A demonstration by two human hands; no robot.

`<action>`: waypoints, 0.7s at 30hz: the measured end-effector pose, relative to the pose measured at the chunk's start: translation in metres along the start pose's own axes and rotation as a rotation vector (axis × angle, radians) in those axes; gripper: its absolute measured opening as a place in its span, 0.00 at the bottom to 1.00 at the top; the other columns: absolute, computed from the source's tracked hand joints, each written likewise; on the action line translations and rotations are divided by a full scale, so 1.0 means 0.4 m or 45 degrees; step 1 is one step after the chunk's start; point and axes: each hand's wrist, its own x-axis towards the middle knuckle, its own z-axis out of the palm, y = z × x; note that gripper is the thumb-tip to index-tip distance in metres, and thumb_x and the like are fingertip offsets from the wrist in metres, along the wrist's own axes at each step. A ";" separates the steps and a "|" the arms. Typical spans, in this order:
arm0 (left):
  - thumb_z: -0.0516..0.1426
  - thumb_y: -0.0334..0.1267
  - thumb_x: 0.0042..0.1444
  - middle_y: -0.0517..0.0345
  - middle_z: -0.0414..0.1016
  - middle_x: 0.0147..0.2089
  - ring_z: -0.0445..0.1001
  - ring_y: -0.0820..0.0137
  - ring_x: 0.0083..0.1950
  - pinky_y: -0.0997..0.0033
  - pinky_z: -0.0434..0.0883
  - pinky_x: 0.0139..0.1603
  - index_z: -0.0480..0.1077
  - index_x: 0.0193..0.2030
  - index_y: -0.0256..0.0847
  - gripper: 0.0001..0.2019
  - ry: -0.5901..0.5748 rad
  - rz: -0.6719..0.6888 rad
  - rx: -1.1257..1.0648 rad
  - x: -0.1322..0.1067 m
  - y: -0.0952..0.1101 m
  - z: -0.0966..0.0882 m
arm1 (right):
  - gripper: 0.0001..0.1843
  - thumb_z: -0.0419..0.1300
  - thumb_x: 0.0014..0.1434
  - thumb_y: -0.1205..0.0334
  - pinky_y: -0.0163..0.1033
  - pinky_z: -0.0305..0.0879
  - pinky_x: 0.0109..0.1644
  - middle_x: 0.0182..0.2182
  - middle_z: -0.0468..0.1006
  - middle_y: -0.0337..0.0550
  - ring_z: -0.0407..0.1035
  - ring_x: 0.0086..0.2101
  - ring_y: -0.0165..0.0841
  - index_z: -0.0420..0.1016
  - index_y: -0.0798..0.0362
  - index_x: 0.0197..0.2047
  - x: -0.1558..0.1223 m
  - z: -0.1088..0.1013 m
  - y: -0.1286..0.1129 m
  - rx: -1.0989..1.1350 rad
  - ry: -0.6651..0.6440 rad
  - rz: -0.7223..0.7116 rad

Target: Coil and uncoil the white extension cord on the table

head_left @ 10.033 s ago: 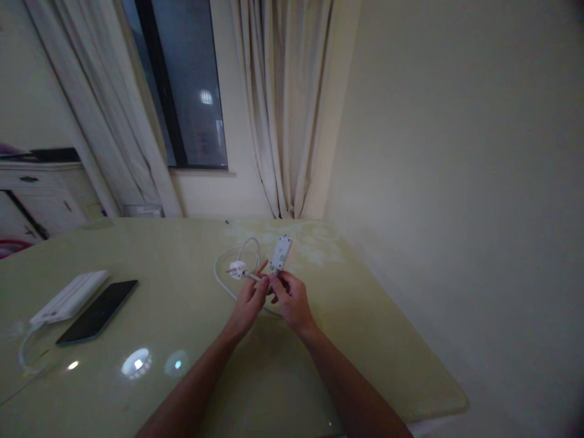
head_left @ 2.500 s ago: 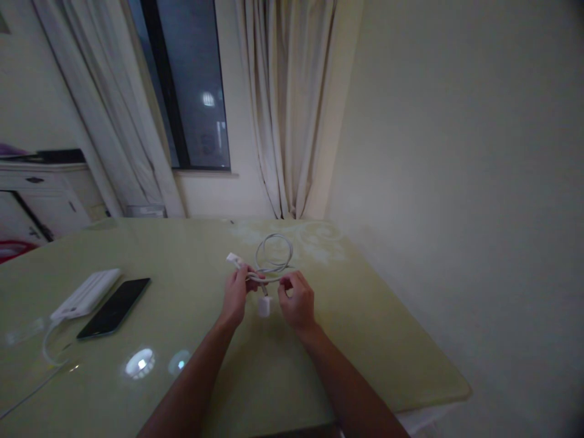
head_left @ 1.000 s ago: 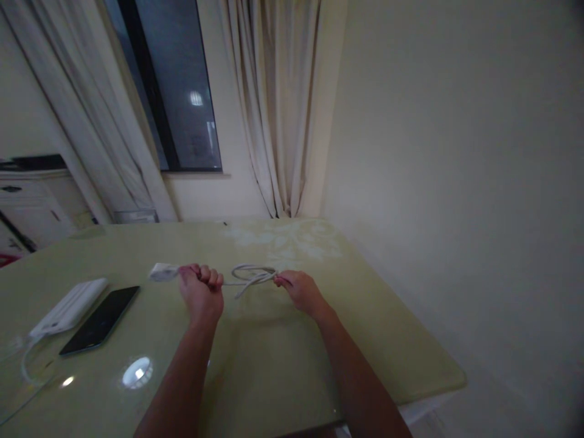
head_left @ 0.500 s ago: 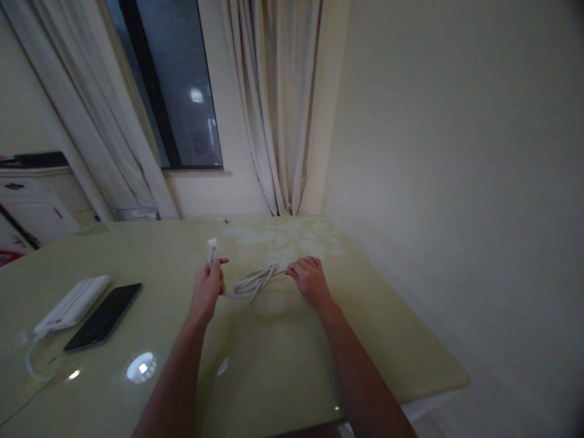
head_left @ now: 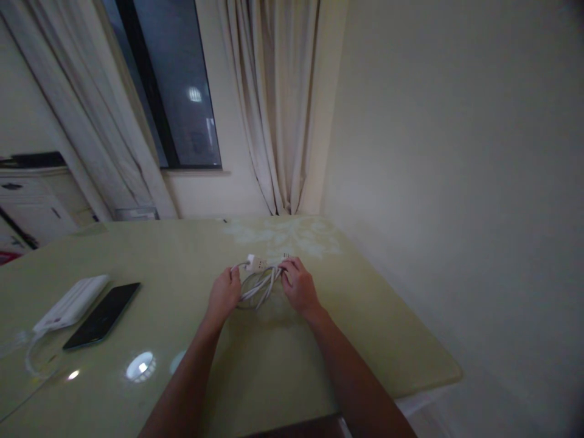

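A looped pale extension cord hangs or lies between my two hands over the table; I cannot tell whether it touches the top. Its white socket block, with small dark holes, sits at the far side of the loops. My left hand is closed around the cord at the left, near where it enters the block. My right hand pinches the loops at their right end. Just beyond those fingers a white plug with dark prongs partly shows, the rest hidden by the hand.
On the left of the glossy green table lie a white power bank with a thin white cable and a black phone. A wall borders the right side. Curtains hang behind the far edge.
The white end that stood up from my left hand now lies across the far side of the loops. My left hand has moved right, and my right hand slightly left, closing the gap.
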 end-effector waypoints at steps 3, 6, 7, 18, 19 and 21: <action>0.47 0.49 0.64 0.42 0.78 0.34 0.79 0.48 0.43 0.52 0.69 0.48 0.67 0.35 0.45 0.14 -0.032 -0.118 0.050 0.011 -0.030 0.007 | 0.13 0.54 0.67 0.66 0.39 0.71 0.52 0.45 0.78 0.48 0.74 0.46 0.35 0.81 0.52 0.42 0.001 0.011 -0.005 0.240 0.097 0.142; 0.51 0.46 0.62 0.37 0.79 0.40 0.79 0.46 0.51 0.48 0.68 0.54 0.68 0.42 0.42 0.11 -0.033 -0.159 0.011 0.015 -0.054 0.024 | 0.16 0.59 0.66 0.52 0.39 0.71 0.43 0.37 0.78 0.47 0.74 0.36 0.35 0.79 0.53 0.32 -0.003 0.028 0.016 0.232 0.161 0.419; 0.53 0.46 0.60 0.36 0.79 0.42 0.78 0.45 0.54 0.48 0.68 0.56 0.68 0.41 0.42 0.10 -0.038 -0.142 -0.002 0.014 -0.059 0.030 | 0.17 0.62 0.63 0.49 0.39 0.70 0.41 0.35 0.77 0.46 0.72 0.34 0.34 0.77 0.53 0.30 -0.006 0.034 0.028 0.185 0.161 0.488; 0.64 0.39 0.45 0.39 0.77 0.49 0.75 0.48 0.55 0.53 0.69 0.59 0.71 0.54 0.38 0.27 -0.179 0.159 -0.184 -0.003 -0.051 0.086 | 0.21 0.74 0.48 0.60 0.42 0.73 0.43 0.39 0.82 0.50 0.77 0.37 0.39 0.80 0.56 0.46 -0.036 0.082 0.121 0.146 -0.068 0.560; 0.63 0.38 0.47 0.38 0.77 0.49 0.76 0.49 0.55 0.53 0.69 0.60 0.70 0.57 0.36 0.28 -0.175 0.210 -0.181 0.002 -0.051 0.087 | 0.23 0.75 0.47 0.59 0.43 0.74 0.44 0.40 0.82 0.52 0.77 0.38 0.39 0.80 0.57 0.46 -0.034 0.084 0.121 0.171 -0.075 0.552; 0.59 0.36 0.52 0.35 0.76 0.52 0.75 0.50 0.56 0.52 0.69 0.61 0.67 0.62 0.32 0.29 -0.149 0.313 -0.117 0.010 -0.050 0.089 | 0.25 0.74 0.47 0.62 0.43 0.75 0.47 0.44 0.82 0.54 0.78 0.40 0.39 0.80 0.58 0.49 -0.030 0.087 0.117 0.241 -0.081 0.538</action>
